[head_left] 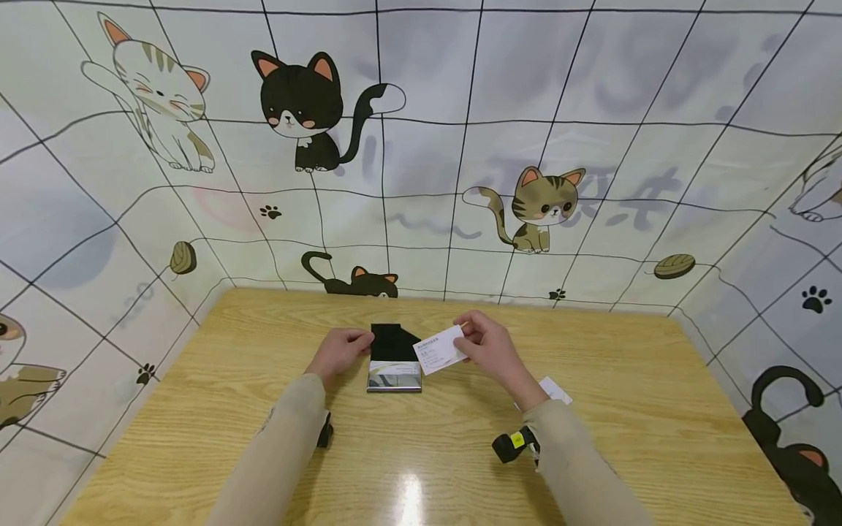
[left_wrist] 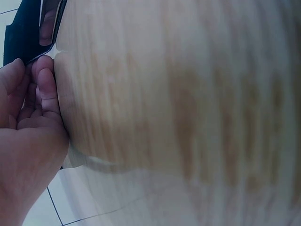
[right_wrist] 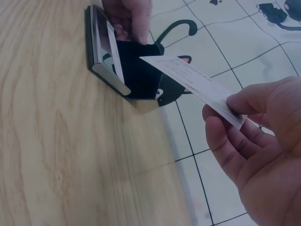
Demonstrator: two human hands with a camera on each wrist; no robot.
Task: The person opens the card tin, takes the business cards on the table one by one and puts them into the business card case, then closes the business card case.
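On the table lies a business card case (head_left: 395,378), its black lid (head_left: 391,342) folded back away from the person. Cards with a printed face show inside its silver-edged tray (right_wrist: 104,70). My left hand (head_left: 338,352) pinches the lid's left edge between thumb and curled fingers, as the left wrist view (left_wrist: 33,101) also has it. With thumb and fingers, my right hand (head_left: 485,345) grips a white business card (head_left: 439,351) by its right end. That card (right_wrist: 188,84) tilts over the table beside the case, its left corner overlapping the lid's right edge in the head view.
Another white card (head_left: 555,391) lies on the wooden table (head_left: 447,453), partly hidden under my right forearm. A cat-patterned cloth (head_left: 421,161) hangs behind the table and along both sides. Black wrist cameras (head_left: 509,446) sit by both sleeves.
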